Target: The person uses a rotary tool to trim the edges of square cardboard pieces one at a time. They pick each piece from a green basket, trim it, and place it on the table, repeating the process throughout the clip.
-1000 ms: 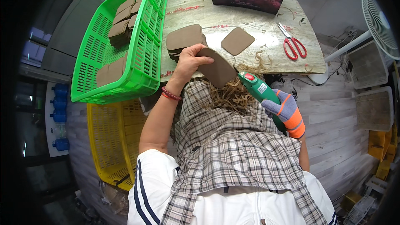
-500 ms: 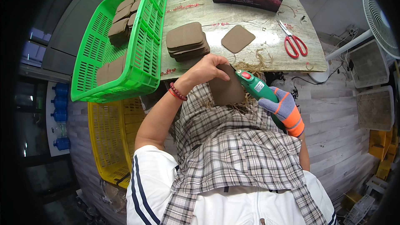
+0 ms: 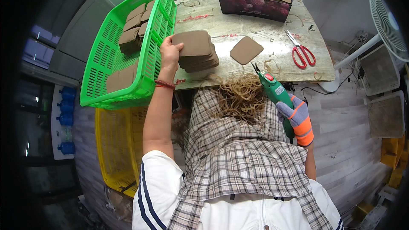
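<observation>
My bare left hand (image 3: 171, 54), with a red beaded bracelet at the wrist, is at the left end of a stack of brown rounded pads (image 3: 198, 61). Its thumb presses on the top brown pad (image 3: 194, 44), while the other fingers are mostly hidden behind the edge. In a grey and orange glove, my right hand (image 3: 293, 113) grips green electric scissors (image 3: 274, 89); their dark pointed blades are parted, with nothing between them. One loose brown pad (image 3: 246, 50) lies flat on the table beyond the blades. Curly brown trimmings (image 3: 243, 98) are heaped on my checked apron (image 3: 251, 162).
A green crate (image 3: 147, 79) with more pads stands at the table's left, above a yellow crate (image 3: 106, 149). At the back is a dark box (image 3: 255, 8) of stacked pads. Red-handled scissors (image 3: 303, 55) lie on the table (image 3: 272, 25). A white fan (image 3: 387, 25) stands at right.
My left hand has moved from my lap to the stack on the left, carrying the pad away and uncovering the trimmings. The electric scissors have shifted slightly right and down.
</observation>
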`<state>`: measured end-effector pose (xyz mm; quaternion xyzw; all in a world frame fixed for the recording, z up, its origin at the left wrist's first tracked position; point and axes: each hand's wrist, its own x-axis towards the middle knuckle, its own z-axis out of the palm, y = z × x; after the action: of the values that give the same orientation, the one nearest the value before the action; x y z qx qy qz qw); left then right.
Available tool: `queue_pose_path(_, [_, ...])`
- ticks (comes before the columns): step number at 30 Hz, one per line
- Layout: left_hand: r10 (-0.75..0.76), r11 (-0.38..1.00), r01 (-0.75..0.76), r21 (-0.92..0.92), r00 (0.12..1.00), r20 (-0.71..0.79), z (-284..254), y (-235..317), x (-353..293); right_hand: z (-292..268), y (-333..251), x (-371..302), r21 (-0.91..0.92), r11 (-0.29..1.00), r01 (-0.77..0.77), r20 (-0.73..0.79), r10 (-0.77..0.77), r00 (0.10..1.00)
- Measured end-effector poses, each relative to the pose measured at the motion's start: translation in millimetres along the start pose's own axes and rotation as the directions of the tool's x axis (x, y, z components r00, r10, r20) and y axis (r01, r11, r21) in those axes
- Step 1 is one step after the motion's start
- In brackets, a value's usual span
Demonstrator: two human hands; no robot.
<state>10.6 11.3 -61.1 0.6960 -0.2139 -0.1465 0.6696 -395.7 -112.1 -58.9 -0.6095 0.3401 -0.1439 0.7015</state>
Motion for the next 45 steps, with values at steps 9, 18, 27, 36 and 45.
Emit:
queue_pose_path(9, [0.423, 0.255, -0.681, 0.686, 0.717, 0.555, 141.5, -26.9, -65.5, -12.4, 5.8, 0.9, -0.020, 0.999, 0.049, -0.126, -0.051, 0.991])
queue_pose_path(18, [0.156, 0.648, -0.246, 0.720, 0.969, 0.190, 189.8, -58.4, -81.0, -25.9, 16.9, 1.5, 0.021, 1.000, 0.012, -0.231, -0.007, 0.973])
queue_pose_path(27, [-0.249, 0.625, 0.271, -0.732, 0.958, 0.143, 190.1, -69.1, -97.6, -17.9, 18.6, 6.9, 0.059, 0.998, 0.020, -0.280, -0.003, 0.960])
queue_pose_path(36, [-0.298, 0.026, 0.346, -0.938, 0.898, 0.323, 195.6, -26.4, -111.8, -1.2, 12.9, 5.7, -0.041, 0.997, 0.064, -0.286, -0.073, 0.955])
queue_pose_path(45, [-0.262, -0.037, 0.372, -0.927, 0.892, 0.368, 205.0, -17.3, -121.6, 6.3, -0.4, 1.9, 0.018, 0.998, 0.060, -0.263, -0.053, 0.963])
